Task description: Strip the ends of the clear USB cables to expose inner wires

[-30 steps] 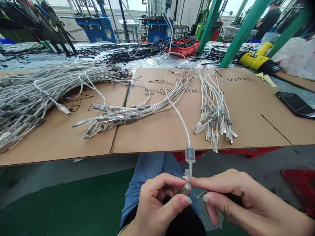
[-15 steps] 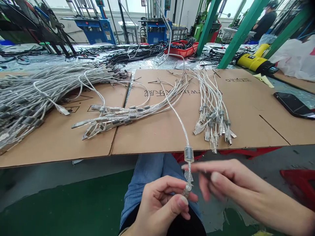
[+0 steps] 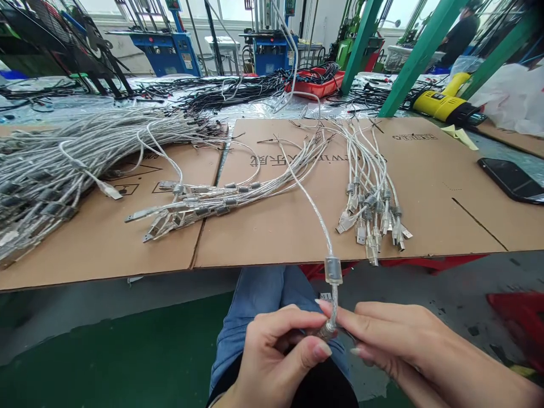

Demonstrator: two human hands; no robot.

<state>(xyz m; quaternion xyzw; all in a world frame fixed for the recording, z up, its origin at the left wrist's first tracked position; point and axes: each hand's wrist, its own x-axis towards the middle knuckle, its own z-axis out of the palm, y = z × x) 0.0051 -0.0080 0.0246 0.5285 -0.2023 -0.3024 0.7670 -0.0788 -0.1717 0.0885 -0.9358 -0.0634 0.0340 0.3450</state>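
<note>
My left hand (image 3: 283, 351) pinches the connector end of a clear-jacketed cable (image 3: 317, 212) in front of my lap. The cable rises from my fingers over the cardboard edge, with a grey ferrite bead (image 3: 334, 270) on it. My right hand (image 3: 395, 340) is beside the connector, its index fingertip touching the cable just above it. Its other fingers are bent together, and something thin and dark shows partly under them, too hidden to make out. Behind lie a middle bundle of cables (image 3: 272, 184) and a right bundle (image 3: 368, 170).
A large cable pile (image 3: 85, 147) covers the left of the cardboard (image 3: 255, 238). To the right lie a black phone (image 3: 512, 180) and a yellow heat tool (image 3: 442, 106). Green posts (image 3: 419, 59) and a red tray (image 3: 318, 84) stand behind. A person (image 3: 461, 37) is far back.
My right hand has moved down and closed in on the connector, its fingers drawn together. The bead and the held cable have shifted slightly right.
</note>
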